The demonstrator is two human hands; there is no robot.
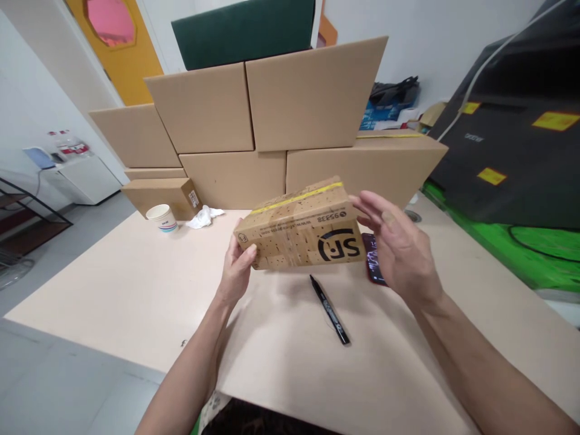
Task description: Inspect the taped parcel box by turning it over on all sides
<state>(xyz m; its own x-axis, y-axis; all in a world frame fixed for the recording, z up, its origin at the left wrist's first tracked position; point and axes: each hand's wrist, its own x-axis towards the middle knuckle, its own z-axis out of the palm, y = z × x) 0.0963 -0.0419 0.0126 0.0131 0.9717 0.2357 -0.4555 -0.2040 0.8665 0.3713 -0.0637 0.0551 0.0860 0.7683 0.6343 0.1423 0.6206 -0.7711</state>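
A pale table (113, 290) fills the lower and middle frame. Along its far edge, across the upper middle, stands a wall of stacked cardboard boxes (312, 90), with a dark green board (244, 30) leaning behind them at the top. A large black machine (516, 151) with yellow labels takes up the right side.

In the centre of the frame a small cardboard parcel (299, 232), printed with a black logo and crossed by a yellow tape strip, is held above the table, tilted and with its print upside down. The left hand (236, 266) grips the parcel's left end, thumb on the near face. The right hand (399, 248) is open, fingers spread, just beside the parcel's right end; whether it touches cannot be told.

Under the right hand lies a dark phone (374, 260). A black marker pen (330, 309) lies on the table below the parcel. At the middle left stand a paper cup (162, 217) and a crumpled white tissue (203, 217).
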